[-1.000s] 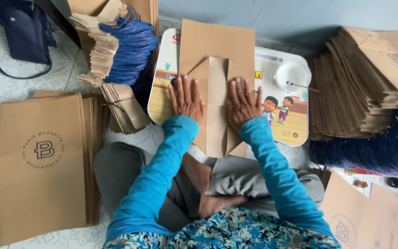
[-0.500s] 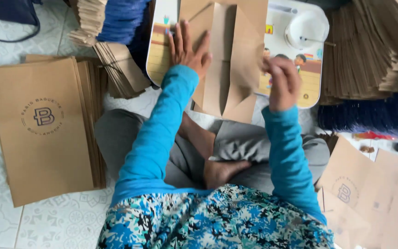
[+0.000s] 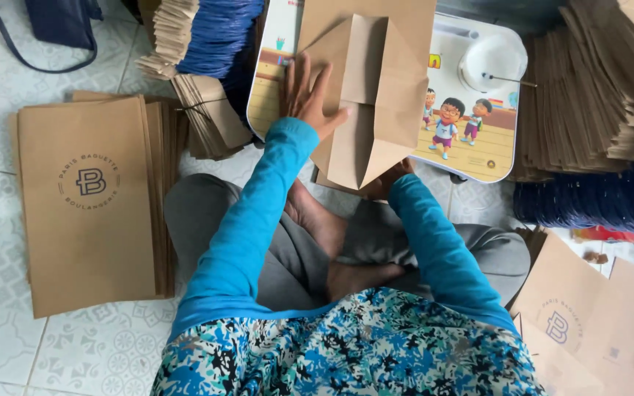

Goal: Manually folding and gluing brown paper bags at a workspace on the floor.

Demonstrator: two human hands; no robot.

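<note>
I sit cross-legged on the floor in blue sleeves. A brown paper bag [image 3: 376, 103] with its bottom flaps folded open lies on a small cartoon-printed lap table [image 3: 471, 139]. My left hand [image 3: 308, 97] presses flat on the bag's left side, fingers spread. My right hand [image 3: 389, 180] is mostly hidden under the bag's near corner, gripping its lower edge from below and lifting that flap.
A stack of finished brown bags [image 3: 89, 202] with a round logo lies on the tiled floor to my left. Folded bags and blue handles [image 3: 214, 37] are piled at the back left, more stacks [image 3: 596, 95] at the right. A white bowl [image 3: 492, 62] sits on the table.
Both hands were pressing flat on the bag; my right hand has since come off its top, moved to the near edge and gone under it. The left hand stays on the bag.
</note>
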